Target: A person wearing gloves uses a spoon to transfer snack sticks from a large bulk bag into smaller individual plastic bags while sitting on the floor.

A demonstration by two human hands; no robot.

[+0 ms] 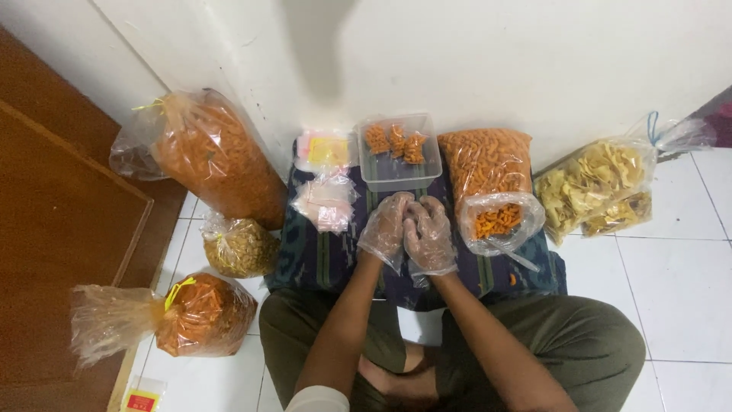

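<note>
- Left hand and right hand, both in loose clear plastic gloves, pressed together above a dark patterned cloth; fingers curled and bunched against each other, nothing visible between them, so cannot tell whether anything is clamped.
- Just beyond the hands, by the wall: clear plastic tub with a few small packets of orange snacks inside.
- Right of the hands, near: small open bag of orange snacks, leaning on a big sealed bag of the same.
- Left of the hands: pile of small empty plastic bags, with a pink and yellow pack behind.
- Farther right, on white floor tiles: bag of pale yellow chips.
- Farther left: two large bags of orange snacks, and a smaller bag of brownish snacks.
</note>
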